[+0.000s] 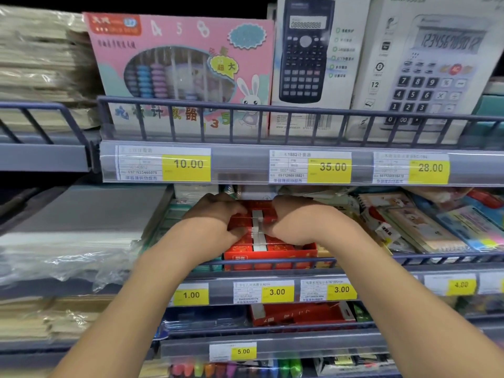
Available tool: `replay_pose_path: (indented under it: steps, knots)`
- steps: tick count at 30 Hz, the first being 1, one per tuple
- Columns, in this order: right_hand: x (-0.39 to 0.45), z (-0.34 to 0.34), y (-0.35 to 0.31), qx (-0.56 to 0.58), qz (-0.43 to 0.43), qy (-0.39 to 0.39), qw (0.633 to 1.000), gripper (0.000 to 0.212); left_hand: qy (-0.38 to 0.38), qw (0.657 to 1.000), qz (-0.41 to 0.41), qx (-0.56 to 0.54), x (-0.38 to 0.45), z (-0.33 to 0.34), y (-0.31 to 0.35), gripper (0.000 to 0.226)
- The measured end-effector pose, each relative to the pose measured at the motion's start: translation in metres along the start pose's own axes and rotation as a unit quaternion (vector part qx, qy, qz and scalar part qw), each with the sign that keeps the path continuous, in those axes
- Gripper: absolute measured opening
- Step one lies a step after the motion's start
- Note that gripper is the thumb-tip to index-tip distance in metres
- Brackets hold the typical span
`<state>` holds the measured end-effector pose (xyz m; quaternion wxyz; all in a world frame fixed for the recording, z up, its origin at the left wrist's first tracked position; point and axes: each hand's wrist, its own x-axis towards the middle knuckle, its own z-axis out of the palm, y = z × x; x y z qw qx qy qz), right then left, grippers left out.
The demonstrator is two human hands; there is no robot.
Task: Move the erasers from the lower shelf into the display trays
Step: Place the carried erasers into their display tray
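A red display tray (pixel 297 253) stands on the middle shelf behind its wire rail. Rows of red-sleeved erasers (pixel 257 236) with white middles lie in it. My left hand (pixel 215 214) grips the left side of an upper stack of these erasers. From the other side, my right hand (pixel 296 218) holds the same stack. Both hands have curled fingers over the erasers, under the shelf above. On the lower shelf sits another red eraser tray (pixel 300 313), partly hidden behind price labels.
The upper shelf (pixel 245 165) holds a pink abacus box (pixel 180 69) and two calculator boxes just above my hands. Notebooks and sticky notes (pixel 425 227) lie right of the tray. Plastic-wrapped paper stacks (pixel 62 241) fill the left. A wire rail (pixel 354 259) fronts the middle shelf.
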<state>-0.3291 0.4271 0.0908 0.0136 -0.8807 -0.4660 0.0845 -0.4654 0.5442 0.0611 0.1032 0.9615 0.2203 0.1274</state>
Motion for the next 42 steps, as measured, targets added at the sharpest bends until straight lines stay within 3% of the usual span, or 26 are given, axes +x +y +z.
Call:
replay_pose_path:
  steps: [7, 13, 15, 19, 31, 35, 39, 42]
  knots:
    - [-0.010, 0.005, 0.001, -0.013, 0.005, -0.002, 1.000, 0.053, 0.021, 1.000, 0.007, 0.001, -0.002, 0.005, 0.001, 0.042]
    - [-0.017, 0.008, -0.008, -0.027, 0.034, 0.092, 0.995, 0.052, 0.036, 0.999, -0.005, -0.003, -0.025, -0.021, -0.021, 0.046]
    - [-0.019, 0.005, -0.013, -0.034, -0.002, 0.130, 0.991, 0.051, 0.021, 0.999, -0.024, 0.027, -0.037, -0.034, -0.036, 0.046]
    - [-0.016, 0.000, -0.023, 0.027, -0.087, 0.095, 0.991, 0.048, -0.059, 0.994, -0.072, 0.049, -0.048, -0.050, -0.050, 0.052]
    - [-0.002, 0.020, -0.018, 0.051, -0.135, 0.122, 0.982, 0.044, -0.096, 0.981, -0.033, 0.167, -0.031, -0.036, -0.053, 0.052]
    - [-0.004, 0.023, -0.015, 0.057, -0.134, 0.130, 0.981, 0.043, -0.086, 0.985, -0.019, 0.149, -0.035, -0.037, -0.051, 0.049]
    - [-0.019, 0.024, -0.005, 0.119, -0.154, 0.177, 0.965, 0.040, -0.033, 0.995, -0.014, 0.098, -0.048, -0.041, -0.047, 0.021]
    - [-0.049, 0.025, 0.011, 0.178, -0.145, 0.196, 0.953, 0.032, 0.016, 0.998, -0.014, 0.051, -0.076, -0.051, -0.046, 0.037]
